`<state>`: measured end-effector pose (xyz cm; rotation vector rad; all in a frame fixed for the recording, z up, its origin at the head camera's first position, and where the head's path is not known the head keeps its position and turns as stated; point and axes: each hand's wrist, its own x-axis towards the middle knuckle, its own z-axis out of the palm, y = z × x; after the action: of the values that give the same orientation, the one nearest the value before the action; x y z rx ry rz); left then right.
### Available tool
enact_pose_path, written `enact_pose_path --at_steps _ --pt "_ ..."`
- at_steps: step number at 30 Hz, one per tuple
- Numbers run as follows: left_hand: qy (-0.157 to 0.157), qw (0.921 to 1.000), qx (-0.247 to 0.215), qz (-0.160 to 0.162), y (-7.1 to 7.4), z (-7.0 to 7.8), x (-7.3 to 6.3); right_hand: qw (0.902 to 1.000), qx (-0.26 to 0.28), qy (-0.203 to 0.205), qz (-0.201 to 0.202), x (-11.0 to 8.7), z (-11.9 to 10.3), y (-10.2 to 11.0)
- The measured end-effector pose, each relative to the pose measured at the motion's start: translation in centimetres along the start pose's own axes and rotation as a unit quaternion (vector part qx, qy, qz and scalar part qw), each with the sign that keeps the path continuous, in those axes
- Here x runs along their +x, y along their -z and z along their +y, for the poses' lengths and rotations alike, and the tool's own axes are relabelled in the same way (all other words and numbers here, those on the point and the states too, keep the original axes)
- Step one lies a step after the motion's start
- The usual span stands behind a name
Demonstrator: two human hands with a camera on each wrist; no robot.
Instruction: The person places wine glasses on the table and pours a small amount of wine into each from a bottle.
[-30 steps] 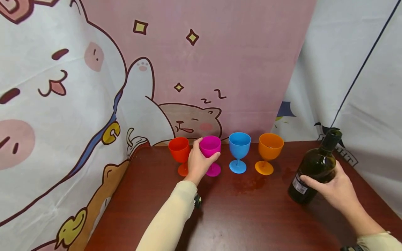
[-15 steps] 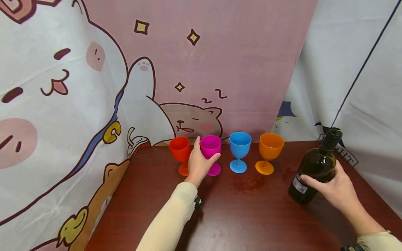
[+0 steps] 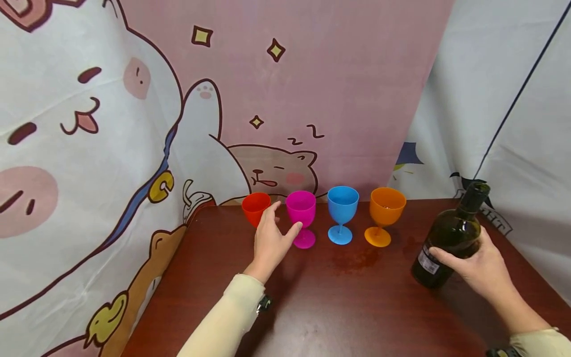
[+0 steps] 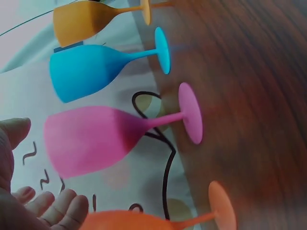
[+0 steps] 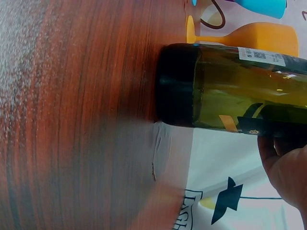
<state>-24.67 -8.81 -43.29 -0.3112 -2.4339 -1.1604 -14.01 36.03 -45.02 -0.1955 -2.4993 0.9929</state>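
Observation:
Four-colour goblets aside, my left hand is nearest the magenta goblet, its fingers spread and apart from the cup in the left wrist view. The red goblet stands just left of it, its stem and foot hidden behind that hand in the head view. A blue goblet and an orange goblet continue the row to the right, all upright. My right hand grips a dark green wine bottle round its body, thumb across the front. The bottle is uncorked and leans slightly right.
The goblets line the far edge of a dark red-brown wooden table. Wet marks show in front of the blue and orange goblets. A cartoon-printed cloth hangs right behind the table.
My left hand has let go of the magenta goblet and drawn back to the left, toward me. The goblet stays standing. My right hand still holds the bottle, with little movement.

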Motion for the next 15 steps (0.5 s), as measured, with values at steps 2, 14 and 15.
enact_pose_path --at_steps 2,14,15 --pt "-0.016 0.9997 -0.003 0.017 0.7 0.0 0.0 1.0000 0.002 0.001 0.000 0.0 0.1 0.1" --pt "0.012 0.9870 0.024 0.158 4.1 -3.2 1.6 0.9999 0.012 0.006 0.000 0.1 0.1 0.1" --pt "0.026 0.9875 0.028 0.153 4.2 -3.6 1.8 0.9999 0.013 0.007 -0.001 0.1 0.1 0.2"
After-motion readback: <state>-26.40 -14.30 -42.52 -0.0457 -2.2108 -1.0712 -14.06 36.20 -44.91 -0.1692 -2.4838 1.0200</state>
